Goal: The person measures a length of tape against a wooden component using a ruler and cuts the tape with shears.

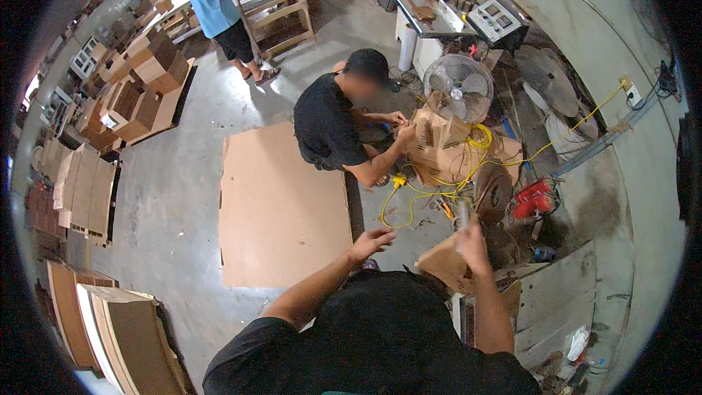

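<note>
Apparently holding a slim pale object (463, 213) in the right grip (472, 240), curling fingers around its near end, but blurring too much to identify. Showing just beyond the brown cardboard piece (441, 263), near the orange-handled tool (444, 208); not revealing any height over the floor (172, 190). Risking a slip or drop, perhaps, from relying on one grip alone: leaving the left grip (371, 243) loosely spread, holding nothing visible. Also risking a snag, from having slack yellow cord (479, 137) looping just ahead of the left grip; possibly dragging nearby clutter when catching a foot. Facing a crouching co-worker (329, 121) farther out, beside the wire-guarded fan (458, 88); perhaps inviting a bump from sharing such a crowded corner.
</note>
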The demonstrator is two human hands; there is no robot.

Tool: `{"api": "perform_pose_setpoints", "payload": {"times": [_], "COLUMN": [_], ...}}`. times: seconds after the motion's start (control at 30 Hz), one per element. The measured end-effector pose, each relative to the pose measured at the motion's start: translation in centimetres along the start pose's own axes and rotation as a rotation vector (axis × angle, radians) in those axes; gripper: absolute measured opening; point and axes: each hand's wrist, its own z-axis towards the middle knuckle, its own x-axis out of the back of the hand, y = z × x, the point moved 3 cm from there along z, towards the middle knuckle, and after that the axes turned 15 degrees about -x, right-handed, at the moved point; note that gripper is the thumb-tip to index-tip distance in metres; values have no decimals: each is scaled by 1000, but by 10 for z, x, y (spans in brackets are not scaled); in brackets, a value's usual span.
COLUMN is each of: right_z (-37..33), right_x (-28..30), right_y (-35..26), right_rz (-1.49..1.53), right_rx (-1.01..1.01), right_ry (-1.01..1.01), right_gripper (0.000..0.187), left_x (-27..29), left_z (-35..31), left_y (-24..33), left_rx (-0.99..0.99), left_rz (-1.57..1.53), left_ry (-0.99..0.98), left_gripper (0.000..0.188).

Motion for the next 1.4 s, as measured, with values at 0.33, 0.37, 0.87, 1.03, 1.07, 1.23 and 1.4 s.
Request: {"api": "perform_pose_setpoints", "payload": {"times": [0.33, 0.37, 0.87, 1.03, 1.07, 1.23, 1.4], "right_z": [-39, -47, 23, 46, 40, 79, 85], "right_x": [-162, -160, -182, -160, -136, -149, -130], "right_y": [-116, -125, -97, -93, -106, -44, -38], "right_rz": [-407, -432, 8, 225, 183, 377, 519], "right_rx": [555, 571, 284, 169, -5, 17, -147], "right_ry": [-246, -301, -736, -751, -779, -615, -710], "right_gripper": [45, 44, 53, 43, 35, 29, 28], "left_x": [-19, -11, 11, -13, -21, -65, -75], "left_z": [44, 43, 63, 93, 97, 134, 154], "left_y": [26, 15, 40, 65, 65, 72, 61], "left_rx": [-67, -55, -227, -195, -185, -124, 13], "left_rz": [-693, -730, -584, -531, -470, -235, -191], "left_ry": [379, 452, 751, 675, 637, 481, 388], "left_gripper": [35, 31, 22, 24, 24, 26, 22]}}
